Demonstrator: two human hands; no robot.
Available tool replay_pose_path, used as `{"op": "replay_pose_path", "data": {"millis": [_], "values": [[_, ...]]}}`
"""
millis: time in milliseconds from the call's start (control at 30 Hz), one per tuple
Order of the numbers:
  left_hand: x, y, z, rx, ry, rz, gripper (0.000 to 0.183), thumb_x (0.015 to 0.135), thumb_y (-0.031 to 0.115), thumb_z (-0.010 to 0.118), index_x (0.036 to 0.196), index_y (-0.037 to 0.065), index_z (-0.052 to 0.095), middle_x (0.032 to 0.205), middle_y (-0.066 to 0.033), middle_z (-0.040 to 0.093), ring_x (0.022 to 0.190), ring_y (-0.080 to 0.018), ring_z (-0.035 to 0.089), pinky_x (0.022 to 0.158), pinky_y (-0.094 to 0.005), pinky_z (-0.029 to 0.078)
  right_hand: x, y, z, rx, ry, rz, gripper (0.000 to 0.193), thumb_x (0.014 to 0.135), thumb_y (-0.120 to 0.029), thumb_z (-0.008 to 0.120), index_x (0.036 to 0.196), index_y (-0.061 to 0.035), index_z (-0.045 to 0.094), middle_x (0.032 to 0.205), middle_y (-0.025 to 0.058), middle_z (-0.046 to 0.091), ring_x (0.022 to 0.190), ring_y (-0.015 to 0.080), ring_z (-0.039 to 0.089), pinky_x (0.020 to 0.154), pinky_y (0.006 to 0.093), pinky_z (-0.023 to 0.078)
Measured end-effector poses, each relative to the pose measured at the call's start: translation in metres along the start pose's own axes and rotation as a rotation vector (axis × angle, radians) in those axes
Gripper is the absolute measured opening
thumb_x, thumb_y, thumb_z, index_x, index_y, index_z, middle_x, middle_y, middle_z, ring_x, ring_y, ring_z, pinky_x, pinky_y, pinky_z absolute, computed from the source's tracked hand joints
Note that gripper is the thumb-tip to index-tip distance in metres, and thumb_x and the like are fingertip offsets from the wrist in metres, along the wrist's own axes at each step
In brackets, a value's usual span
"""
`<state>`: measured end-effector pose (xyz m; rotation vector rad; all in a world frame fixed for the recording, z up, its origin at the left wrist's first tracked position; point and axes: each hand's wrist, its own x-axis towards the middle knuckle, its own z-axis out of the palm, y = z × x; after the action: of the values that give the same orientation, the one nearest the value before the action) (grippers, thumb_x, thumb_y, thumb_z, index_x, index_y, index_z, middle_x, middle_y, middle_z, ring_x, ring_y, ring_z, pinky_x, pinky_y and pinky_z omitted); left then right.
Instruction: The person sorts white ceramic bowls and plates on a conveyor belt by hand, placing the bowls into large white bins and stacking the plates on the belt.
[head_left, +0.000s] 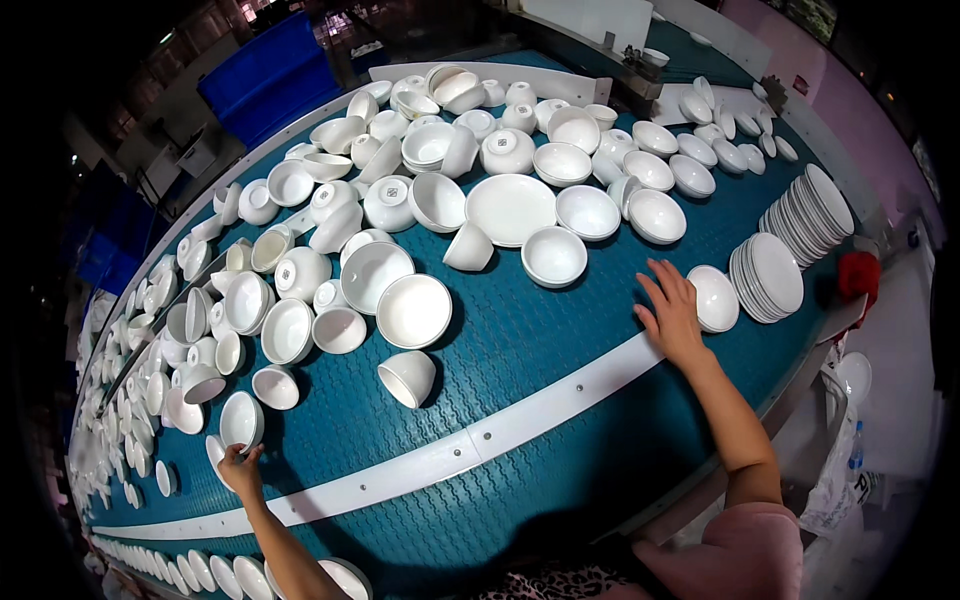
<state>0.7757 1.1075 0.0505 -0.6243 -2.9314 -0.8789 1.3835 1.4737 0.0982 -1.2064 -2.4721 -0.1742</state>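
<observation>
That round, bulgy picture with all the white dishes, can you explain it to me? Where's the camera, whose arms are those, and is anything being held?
The camera sits on a person's head and looks down, and its wide lens bends straight edges, which gives the round look. The two bare arms coming in from the bottom belong to that person.

Below them is a teal conveyor belt with a white divider strip across it. It is crowded with white ceramic bowls, some upright, some tipped over or upside down, plus a flat white plate. A stack of plates stands on edge at the right.

The left hand grips the rim of a small bowl at the belt's near left. The right hand lies open and flat on the belt beside another bowl, holding nothing.
</observation>
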Motion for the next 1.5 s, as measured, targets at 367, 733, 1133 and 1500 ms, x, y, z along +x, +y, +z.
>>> {"op": "replay_pose_path", "data": {"millis": [367,733,1133,1500], "values": [[-0.287,0.128,-0.060,-0.101,-0.165,0.172,0.049,0.038,-0.005,0.081,0.081,0.013,0.065,0.123,-0.0156,0.041,0.113,-0.0369,0.048,0.094,-0.0435,0.039,0.115,0.032,0.068,-0.181,-0.196,0.166,0.035,0.076,-0.011,0.068,0.110,-0.0162,0.058,0.151,0.0025,0.021,0.130,0.0434,0.030,0.099,0.0593,0.033],[-0.422,0.138,-0.021,0.049,-0.148,0.090,0.048,0.047,-0.003,0.080,0.090,0.013,0.067,0.120,-0.0206,0.044,0.112,-0.0402,0.045,0.092,-0.0448,0.041,0.004,0.020,0.020,0.018,-0.288,-0.312,0.016,0.076,0.000,0.053,0.092,0.0000,0.054,0.109,0.0131,0.057,0.076,0.0307,0.062,0.066,0.0407,0.053],[-0.394,0.160,-0.025,0.118,-0.212,0.086,0.049,0.055,0.009,0.082,0.100,0.021,0.067,0.119,-0.0150,0.051,0.115,-0.0334,0.046,0.100,-0.0540,0.029,-0.112,-0.069,-0.046,0.586,-0.397,-0.753,0.024,0.075,-0.006,0.065,0.099,-0.0033,0.060,0.108,0.0088,0.061,0.081,0.0238,0.064,0.061,0.0330,0.053],[-0.440,0.270,0.029,0.005,-0.251,0.569,0.083,0.061,0.054,0.078,0.128,0.014,0.049,0.140,-0.0186,0.034,0.130,-0.0411,0.029,0.104,-0.0618,0.018,0.143,0.035,0.080,0.294,0.189,-0.276,0.039,0.079,-0.008,0.061,0.115,0.0015,0.053,0.122,0.0160,0.054,0.117,0.0300,0.050,0.093,0.0409,0.042]]}}
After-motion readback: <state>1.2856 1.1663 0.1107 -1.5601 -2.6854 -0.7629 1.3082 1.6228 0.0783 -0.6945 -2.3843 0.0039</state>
